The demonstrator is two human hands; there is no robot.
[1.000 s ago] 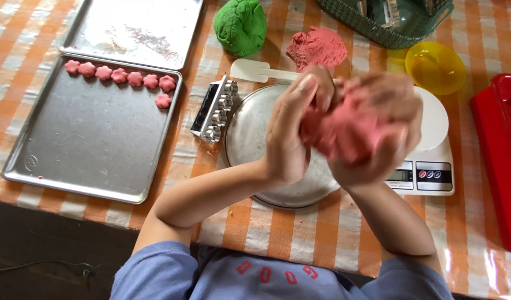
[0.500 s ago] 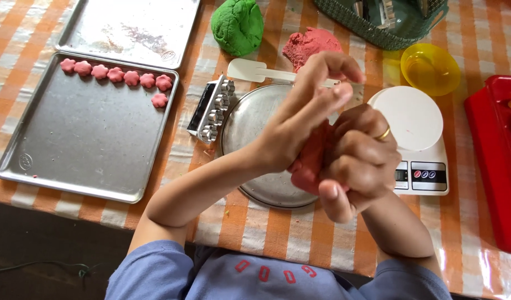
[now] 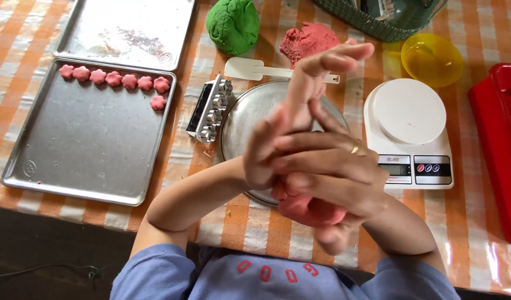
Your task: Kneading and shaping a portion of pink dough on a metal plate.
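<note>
Far left, we note a rectangular steel baking tray [image 3: 83, 155] on the orange-and-white checked tablecloth [image 3: 477, 233]. A row of small pink flower-shaped dough pieces [image 3: 114, 79] lies along its top edge, with one more piece just below the right end of the row. Above it sits a second steel tray [image 3: 128, 30], smeared with residue.

Right of the trays we see a metal mould block with a row of flower-shaped cutters [image 3: 211, 110], lying tilted beside a round steel plate [image 3: 247, 119]. Above these lie a ball of green dough [image 3: 233, 25], a white plastic spatula [image 3: 250, 69] and a rough lump of pink-red dough [image 3: 308, 41].

Centre frame, over the round plate: our left hand [image 3: 291, 122] is raised, palm flat and fingers stretched out, pressed against the right. Our right hand [image 3: 327, 178], with a gold ring on one finger, lies across it with fingers curled. The soft pink-red dough lump being worked [image 3: 308, 210] sits between the two palms and bulges out below them, at the near edge of the plate; both hands grip it, neither is empty. Much of the lump is hidden by the fingers.

To the right stands a white digital kitchen scale with a round platform [image 3: 408, 130], well apart from the hands. Behind it we note a yellow translucent plastic bowl [image 3: 433, 58] and a dark green woven basket [image 3: 377, 19]. At the far right edge lies a red plastic tray [image 3: 500, 144].
</note>
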